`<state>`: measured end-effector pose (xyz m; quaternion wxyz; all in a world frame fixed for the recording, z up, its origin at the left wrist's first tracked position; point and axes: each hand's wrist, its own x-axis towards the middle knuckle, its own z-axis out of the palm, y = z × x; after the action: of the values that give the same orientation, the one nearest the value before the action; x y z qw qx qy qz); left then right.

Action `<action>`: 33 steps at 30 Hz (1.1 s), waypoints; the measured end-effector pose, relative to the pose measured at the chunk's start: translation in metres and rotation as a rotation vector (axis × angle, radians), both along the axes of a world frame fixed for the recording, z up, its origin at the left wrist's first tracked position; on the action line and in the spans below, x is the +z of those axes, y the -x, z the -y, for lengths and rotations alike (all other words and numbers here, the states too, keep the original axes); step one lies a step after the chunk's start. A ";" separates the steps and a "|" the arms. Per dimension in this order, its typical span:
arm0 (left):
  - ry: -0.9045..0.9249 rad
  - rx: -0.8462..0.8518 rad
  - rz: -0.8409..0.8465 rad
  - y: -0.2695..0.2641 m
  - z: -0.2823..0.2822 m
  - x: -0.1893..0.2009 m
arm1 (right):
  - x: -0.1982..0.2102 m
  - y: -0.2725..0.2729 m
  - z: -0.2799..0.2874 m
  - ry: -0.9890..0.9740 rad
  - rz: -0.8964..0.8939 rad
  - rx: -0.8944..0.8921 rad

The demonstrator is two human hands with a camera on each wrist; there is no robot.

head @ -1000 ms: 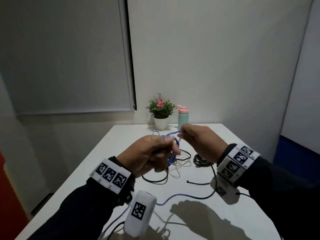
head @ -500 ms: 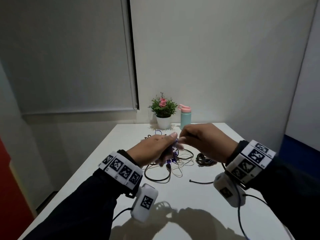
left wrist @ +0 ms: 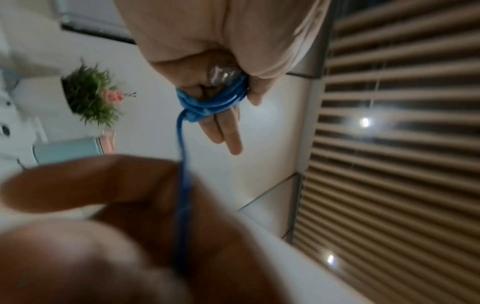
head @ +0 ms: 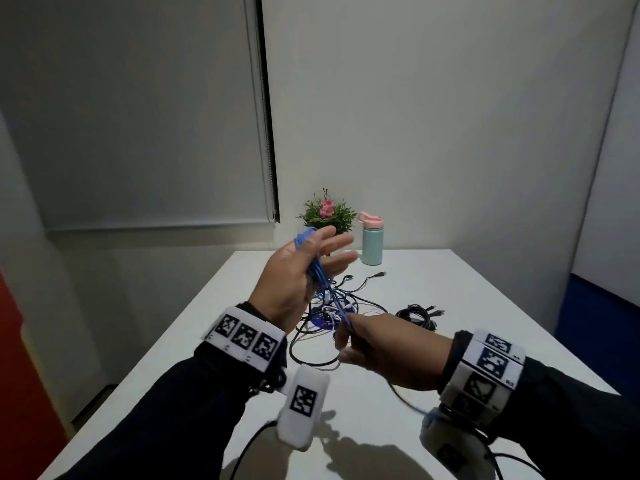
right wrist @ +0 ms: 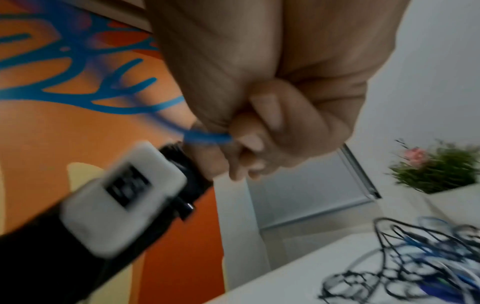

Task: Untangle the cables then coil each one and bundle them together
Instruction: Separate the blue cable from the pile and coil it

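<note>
A blue cable [head: 320,278] is wound in several loops round the straight, spread fingers of my raised left hand [head: 322,251]. In the left wrist view the loops [left wrist: 213,105] cross the fingers [left wrist: 226,131], and the thumb pins a clear plug against the palm. From there one strand runs down to my right hand [head: 346,336], which pinches it between thumb and curled fingers [right wrist: 241,142] just above the table. Below lies a tangle of black, white and blue cables [head: 332,313].
A coiled black cable [head: 419,315] lies apart, right of the tangle. A potted plant [head: 327,211] and a teal bottle [head: 372,242] stand at the far edge of the white table [head: 485,323]. Walls close in behind and on the right.
My hands were together low over the tangle. My left hand has risen with its fingers spread and the blue loops round them; my right hand has dropped, drawing the strand taut.
</note>
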<state>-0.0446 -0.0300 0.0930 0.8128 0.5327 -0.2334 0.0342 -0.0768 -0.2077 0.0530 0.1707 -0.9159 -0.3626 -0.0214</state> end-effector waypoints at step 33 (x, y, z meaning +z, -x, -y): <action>-0.438 -0.124 -0.185 0.009 0.012 -0.032 | 0.042 -0.005 0.017 -0.132 0.086 0.110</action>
<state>-0.0539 -0.0415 0.0609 0.6964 0.6817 -0.1921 -0.1158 -0.0720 -0.2252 0.0947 0.2158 -0.8796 -0.4174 -0.0751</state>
